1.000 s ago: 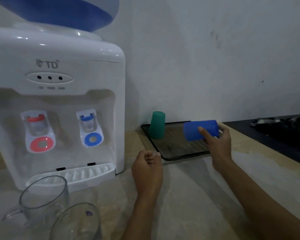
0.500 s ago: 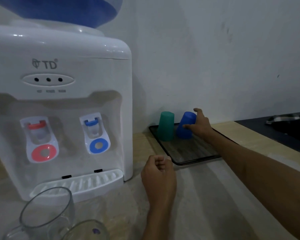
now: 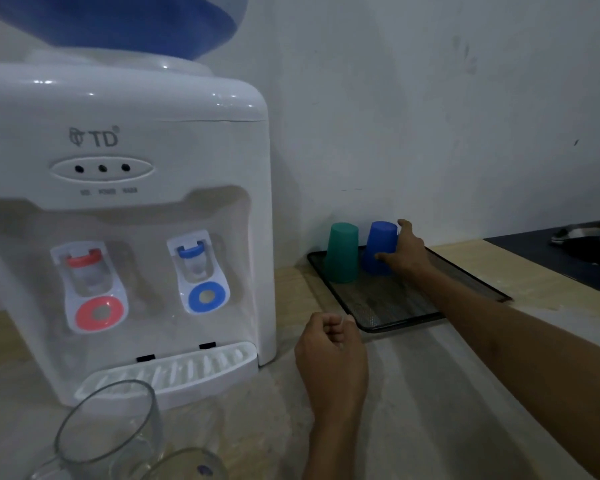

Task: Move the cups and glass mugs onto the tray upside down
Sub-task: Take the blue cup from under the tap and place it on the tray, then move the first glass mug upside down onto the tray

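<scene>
Right hand (image 3: 407, 251) gripping blue cup (image 3: 380, 245), left hand (image 3: 329, 348) fisted, two cups on tray (image 3: 465, 271), two glass mugs (image 3: 108, 431) off it

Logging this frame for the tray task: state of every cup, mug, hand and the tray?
green cup: upside down on tray, free.
blue cup: upside down on tray, right hand gripping it.
glass mugs: two, upright on counter, untouched.
tray: flat on counter, near half bare.
right hand: closed on blue cup.
left hand: loose fist, empty, beside tray.
</scene>
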### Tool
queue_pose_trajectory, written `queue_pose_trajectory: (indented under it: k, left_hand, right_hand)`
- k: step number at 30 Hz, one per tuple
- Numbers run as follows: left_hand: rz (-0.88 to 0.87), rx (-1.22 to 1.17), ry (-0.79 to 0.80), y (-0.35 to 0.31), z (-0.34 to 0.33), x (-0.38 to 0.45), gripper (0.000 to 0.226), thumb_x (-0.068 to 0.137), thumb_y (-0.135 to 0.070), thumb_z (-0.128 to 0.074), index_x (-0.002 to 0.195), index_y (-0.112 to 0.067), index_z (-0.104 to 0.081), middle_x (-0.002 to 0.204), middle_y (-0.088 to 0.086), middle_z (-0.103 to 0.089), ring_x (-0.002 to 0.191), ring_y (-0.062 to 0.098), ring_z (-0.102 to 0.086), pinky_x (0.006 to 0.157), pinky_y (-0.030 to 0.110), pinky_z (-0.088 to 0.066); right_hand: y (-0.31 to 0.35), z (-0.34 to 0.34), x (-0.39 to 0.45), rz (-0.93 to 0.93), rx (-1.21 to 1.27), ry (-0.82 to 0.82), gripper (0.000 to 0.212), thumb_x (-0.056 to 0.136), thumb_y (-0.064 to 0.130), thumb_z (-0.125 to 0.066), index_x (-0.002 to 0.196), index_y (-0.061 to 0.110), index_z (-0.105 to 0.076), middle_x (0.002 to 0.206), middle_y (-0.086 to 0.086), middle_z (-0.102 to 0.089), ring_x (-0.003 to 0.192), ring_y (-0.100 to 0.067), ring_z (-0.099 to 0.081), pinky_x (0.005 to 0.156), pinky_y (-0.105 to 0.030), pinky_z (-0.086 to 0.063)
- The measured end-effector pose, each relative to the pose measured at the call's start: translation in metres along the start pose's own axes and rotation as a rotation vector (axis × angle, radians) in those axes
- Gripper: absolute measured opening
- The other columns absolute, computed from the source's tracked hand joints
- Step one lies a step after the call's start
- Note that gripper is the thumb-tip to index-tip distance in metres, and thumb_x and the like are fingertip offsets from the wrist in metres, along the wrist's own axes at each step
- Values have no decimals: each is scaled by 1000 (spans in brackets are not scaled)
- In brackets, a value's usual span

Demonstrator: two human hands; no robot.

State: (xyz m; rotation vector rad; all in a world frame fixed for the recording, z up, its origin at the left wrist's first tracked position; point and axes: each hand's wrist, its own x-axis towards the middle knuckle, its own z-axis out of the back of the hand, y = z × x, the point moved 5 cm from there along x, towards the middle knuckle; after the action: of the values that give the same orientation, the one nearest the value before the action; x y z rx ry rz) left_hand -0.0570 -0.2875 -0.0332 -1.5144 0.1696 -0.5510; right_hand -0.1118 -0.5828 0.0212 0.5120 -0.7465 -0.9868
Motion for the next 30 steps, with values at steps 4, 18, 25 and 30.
queue_pose_trajectory:
  k: [4,18,25,30]
  left_hand:
    - [1,-7,-13,0,1,0,12,90,-24,-70,80,-30,-65,76,-11,-66,72,5,-63,60,15,-49]
    - [3,-117,2,-1,14,-1,15,92,-15,-66,89,-30,-69,84,-12,-70,79,-1,-65,66,10,-49]
    - [-41,-84,-42,-8,17,-1,23,95,-14,-65,88,-36,-64,86,-15,-67,84,-11,-62,63,3,-47]
    - [-188,-19,-78,-23,17,-12,13,97,-18,-62,97,-30,-66,90,-16,-67,89,-5,-63,71,7,-50]
  right_hand:
    - [9,16,-35,31,113,-117,95,80,22,-86,155,9,-29,149,-23,-49,131,-37,-53,102,-44,-46]
    - [65,17,-222,572,158,-260,36,90,3,-71,125,3,-62,121,-11,-64,113,-19,-60,99,-37,-51]
    - [73,11,-233,740,116,-152,30,93,8,-62,123,6,-63,118,-9,-65,110,-17,-60,94,-38,-53]
    - [66,13,-226,701,198,-114,27,96,6,-63,123,5,-63,118,-9,-66,107,-17,-63,93,-34,-54]
